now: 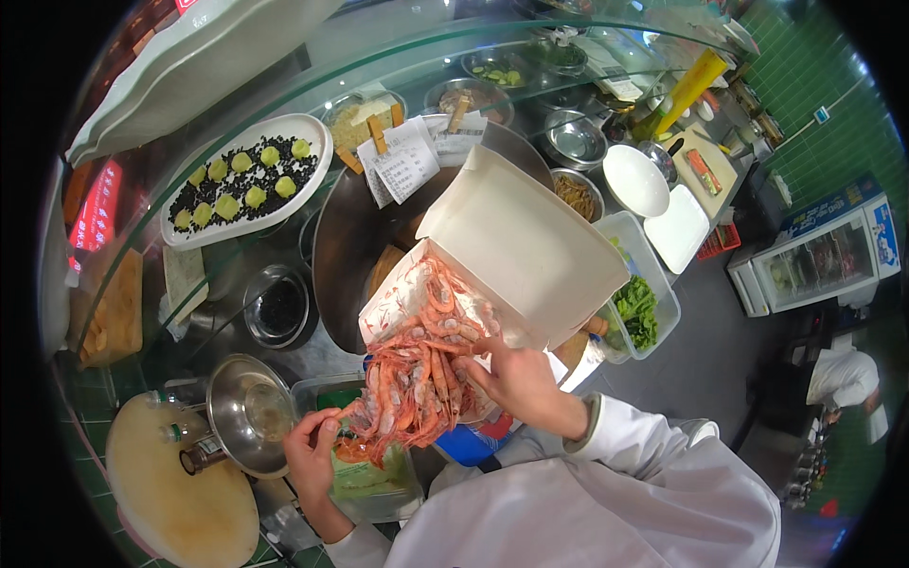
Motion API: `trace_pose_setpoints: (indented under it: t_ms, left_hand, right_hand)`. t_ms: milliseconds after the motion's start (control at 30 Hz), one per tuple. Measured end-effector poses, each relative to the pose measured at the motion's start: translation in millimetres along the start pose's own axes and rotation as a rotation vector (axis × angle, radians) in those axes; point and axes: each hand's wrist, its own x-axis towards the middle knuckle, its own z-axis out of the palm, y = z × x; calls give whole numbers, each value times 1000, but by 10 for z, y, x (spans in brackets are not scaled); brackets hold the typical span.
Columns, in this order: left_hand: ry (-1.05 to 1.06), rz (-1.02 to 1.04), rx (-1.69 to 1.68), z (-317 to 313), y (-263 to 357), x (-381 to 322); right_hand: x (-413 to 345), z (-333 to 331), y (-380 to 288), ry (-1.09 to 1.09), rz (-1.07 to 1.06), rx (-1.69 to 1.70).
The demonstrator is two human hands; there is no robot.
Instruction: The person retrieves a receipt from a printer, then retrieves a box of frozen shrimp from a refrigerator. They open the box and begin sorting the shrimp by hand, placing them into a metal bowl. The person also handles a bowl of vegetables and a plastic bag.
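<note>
A heap of frosted pink-orange whole shrimp [419, 383] fills and overhangs the near side of an open white cardboard box [394, 298]. The box's lid [525, 241] is folded back toward the far right. My left hand [312, 444] pinches a shrimp [348, 410] between thumb and fingers at the heap's left edge. At the right side of the heap, the thumb and forefinger of my right hand [522, 380] close on shrimp; the gripped part is mostly covered. Below the heap sits a clear plastic tub [405, 500] with a green bag and an orange shrimp in it.
A large dark wok [341, 248] lies behind the box. To the left are a steel bowl [231, 383] and a round chopping board [177, 497]. Lettuce [635, 312] fills a right-hand tub. A curved glass guard [284, 92] crosses the far side; a person [845, 376] stands far right.
</note>
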Motion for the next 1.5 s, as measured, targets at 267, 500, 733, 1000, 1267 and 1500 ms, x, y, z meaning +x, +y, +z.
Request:
trace_pose_setpoints:
  t_ms: [267,500,733,1000,1267,1500]
  left_hand:
    - [-4,-101,-16,56,42,-289]
    - [-91,-109,-88,84,-119,-419]
    - [-283,24,229,51,264,-224]
    - [-533,-295,271,126,384,93]
    - [-530,-306,317,112,198,71]
    - [-315,58,424,34,412,206]
  right_hand:
    - [-74,198,138,-214,30,153]
    - [-14,67,90,-385,105,2]
    - [-8,53,236,-471,73,52]
    - [34,67,321,-610,160,278]
    - [17,112,352,-639,225,333]
    - [4,39,353,-591,171,254]
